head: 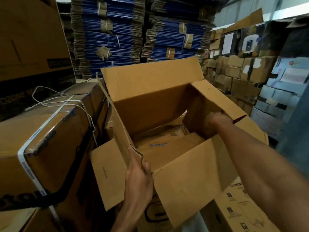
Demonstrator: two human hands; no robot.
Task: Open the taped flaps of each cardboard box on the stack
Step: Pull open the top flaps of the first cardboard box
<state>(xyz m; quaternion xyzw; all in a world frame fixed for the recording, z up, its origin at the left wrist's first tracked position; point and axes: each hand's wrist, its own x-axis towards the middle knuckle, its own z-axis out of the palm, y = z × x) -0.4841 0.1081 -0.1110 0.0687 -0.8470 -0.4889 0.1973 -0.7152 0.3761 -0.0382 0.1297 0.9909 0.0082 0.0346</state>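
The open box [150, 101] sits between your two hands, with all four flaps already free. The far one stands upright and the near one folds down towards you. It is plain corrugated board, so judge it light for its bulk, stiff along the flutes but quick to crease at the fold lines. Through the mouth you see a printed carton surface; whether that is the box's contents or another box beneath it, you cannot tell.

Your left hand [138, 174] has its fingers curled round the lower end of the left flap [120, 131], which stands on edge and looks ragged and bent along its rim. That torn edge will buckle if you pull hard, so hold closer to the fold. Your right hand [217, 120] is closed over the edge of the right flap [209, 104], with its fingertips hidden behind the board.

Just left of your left hand stands a taped box [50, 139], sealed with glossy tape and a white printed strap. It probably awaits opening; the tape will be slick, so take the flap seam rather than the film. A white cord [66, 101] trails across its top.

Under your right forearm lies another printed carton [234, 211]. Well beyond both hands are bundles of flattened cartons [117, 39], and beyond your right hand, walls of stacked cartons [242, 72].
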